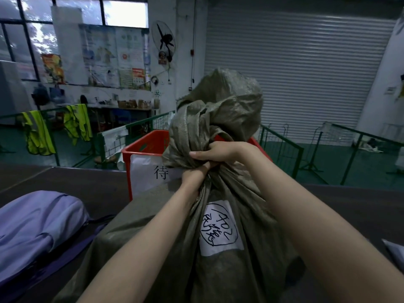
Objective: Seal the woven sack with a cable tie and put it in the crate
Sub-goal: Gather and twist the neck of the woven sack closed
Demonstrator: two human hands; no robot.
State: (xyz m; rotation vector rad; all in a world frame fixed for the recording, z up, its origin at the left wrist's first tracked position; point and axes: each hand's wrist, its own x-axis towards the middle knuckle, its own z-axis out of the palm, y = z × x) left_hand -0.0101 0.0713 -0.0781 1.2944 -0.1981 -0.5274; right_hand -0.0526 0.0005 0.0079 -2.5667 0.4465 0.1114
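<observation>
Dim warehouse space is seen behind the dark worktop (65,184), with a barred window and posters on the far wall. At the far left, two fluorescent yellow safety vests (37,136) are hung over a green metal railing (109,132). Nearer, at the lower left, a lilac fabric bundle (37,224) is laid on the worktop. Just right of it, a red plastic crate (148,145) is stood beyond the worktop's far edge, with a white paper label bearing a black character (150,173) fixed to its near face.

At the centre, a grey-green woven sack (170,248) is set on the worktop in front of the crate, partly hiding it, and is not inside it. A white paper label with circled black handwriting (220,228) is stuck below its gathered neck. The neck is gripped by both hands, one directly above the other and touching. The left hand (194,178) is closed tightly around the bunched fabric from below, and the right hand (220,153) is clenched around it just above, thumb laid across the front. Loose sack material is bunched upward above the fists. No cable tie can be made out at the neck.

On the right, a grey corrugated roller shutter (295,68) is seen filling the back wall, with more green railing before it.
</observation>
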